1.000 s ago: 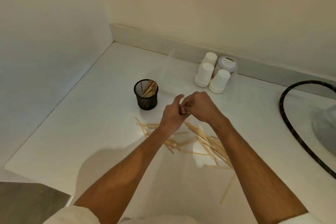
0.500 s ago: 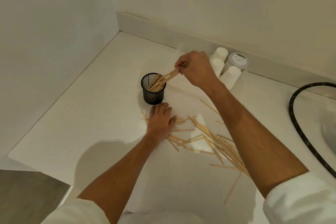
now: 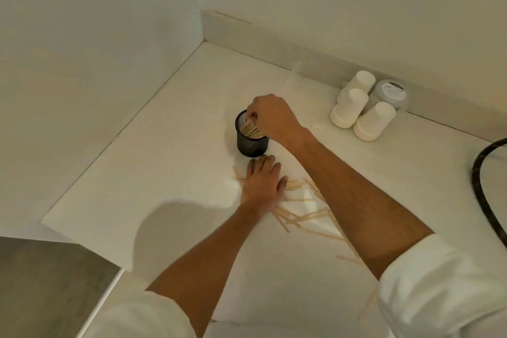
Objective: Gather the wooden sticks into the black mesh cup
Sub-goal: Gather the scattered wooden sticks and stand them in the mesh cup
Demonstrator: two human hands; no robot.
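The black mesh cup [image 3: 251,144] stands on the white counter [image 3: 164,173] and holds several wooden sticks [image 3: 251,130]. My right hand [image 3: 271,118] is over the cup's rim, its fingertips pinched on the sticks inside the cup. My left hand [image 3: 262,182] lies flat, fingers spread, on the counter just in front of the cup, pressing on the near end of a loose pile of wooden sticks [image 3: 304,214]. The pile spreads to the right under my right forearm.
Three upturned white paper cups [image 3: 362,112] and a clear lidded container [image 3: 391,92] stand at the back right by the wall. A black hose [image 3: 478,181] curves along the right edge. Walls close the corner at left and back. The counter's front edge drops at lower left.
My right hand carried a bunch of sticks from the pile to the cup and has lowered them in. My left hand dropped flat onto the pile in front of the cup.
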